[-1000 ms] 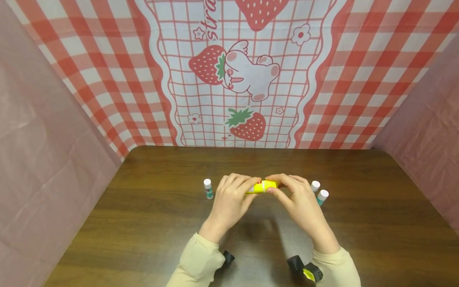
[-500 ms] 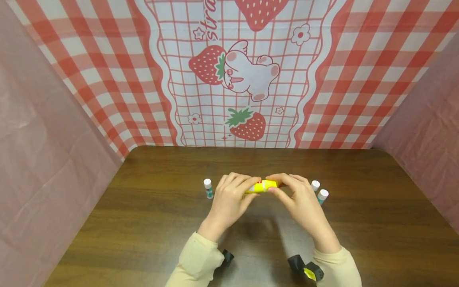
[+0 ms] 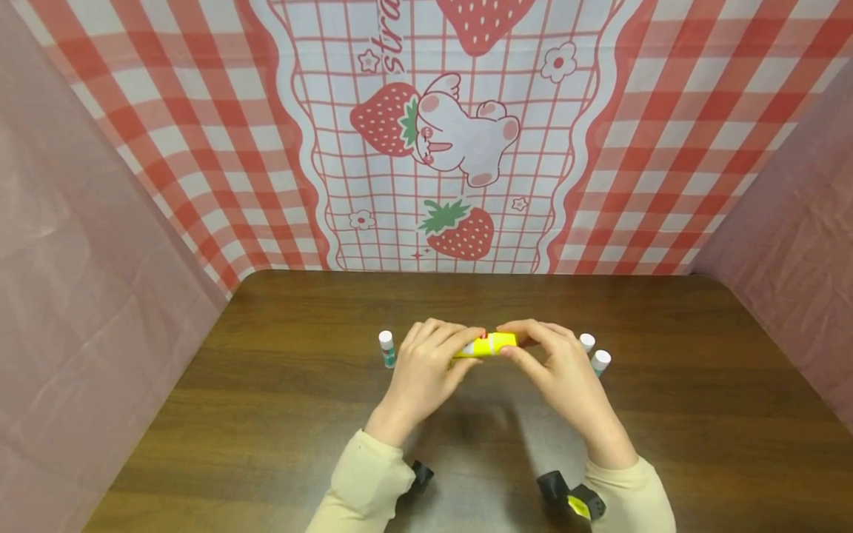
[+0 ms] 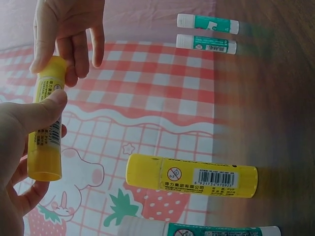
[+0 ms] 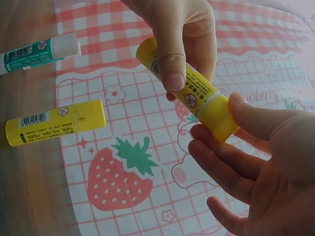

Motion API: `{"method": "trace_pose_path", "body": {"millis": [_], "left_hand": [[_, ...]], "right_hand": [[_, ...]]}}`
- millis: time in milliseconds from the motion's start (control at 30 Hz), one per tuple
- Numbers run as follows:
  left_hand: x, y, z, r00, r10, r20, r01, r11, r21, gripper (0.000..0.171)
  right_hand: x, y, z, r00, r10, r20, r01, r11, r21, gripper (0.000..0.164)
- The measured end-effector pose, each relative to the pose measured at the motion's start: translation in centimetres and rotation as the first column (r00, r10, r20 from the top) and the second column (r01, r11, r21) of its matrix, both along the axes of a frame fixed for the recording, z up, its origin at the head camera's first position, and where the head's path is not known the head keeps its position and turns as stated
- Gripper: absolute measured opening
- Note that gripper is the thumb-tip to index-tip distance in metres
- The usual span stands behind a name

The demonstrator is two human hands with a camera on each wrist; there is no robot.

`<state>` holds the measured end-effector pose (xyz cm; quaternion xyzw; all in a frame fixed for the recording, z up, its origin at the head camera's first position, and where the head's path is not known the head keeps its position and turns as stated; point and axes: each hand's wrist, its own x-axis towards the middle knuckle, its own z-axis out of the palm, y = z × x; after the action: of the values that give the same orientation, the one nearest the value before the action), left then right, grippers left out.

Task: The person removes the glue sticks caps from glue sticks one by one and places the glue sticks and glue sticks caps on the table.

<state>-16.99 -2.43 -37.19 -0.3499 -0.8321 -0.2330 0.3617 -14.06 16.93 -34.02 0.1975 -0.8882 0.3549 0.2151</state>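
Observation:
A yellow glue stick [image 3: 474, 346] is held level above the table between both hands. My left hand [image 3: 426, 363] grips its barrel, thumb pressed along the label in the left wrist view. On the yellow cap [image 5: 220, 118] my right hand [image 3: 563, 363] has a pinch between thumb and fingers, its little finger hanging free. A narrow white band shows where cap and barrel meet. A second yellow glue stick [image 4: 192, 175] stands upright on the table; the hands hide it in the head view.
One white-capped green glue stick [image 3: 387, 350] stands left of the hands. Two more, a rear glue stick [image 3: 586, 343] and a nearer glue stick [image 3: 601, 361], stand at the right, partly covered by the right hand. Patterned cloth [image 3: 453, 148] hangs behind the brown table [image 3: 280, 414].
My right hand and the cap have shifted very slightly to the right. Both hands keep their hold, and the standing glue sticks stay where they were.

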Motion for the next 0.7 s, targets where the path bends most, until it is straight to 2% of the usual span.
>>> {"method": "trace_pose_path", "body": {"millis": [700], "left_hand": [[0.34,-0.38,0.59,1.0,-0.027,0.002,0.027,1.0,-0.001,0.039]], "right_hand": [[0.46,0.26,0.47,1.0,0.01,0.016,-0.009,1.0,-0.015,0.027]]}}
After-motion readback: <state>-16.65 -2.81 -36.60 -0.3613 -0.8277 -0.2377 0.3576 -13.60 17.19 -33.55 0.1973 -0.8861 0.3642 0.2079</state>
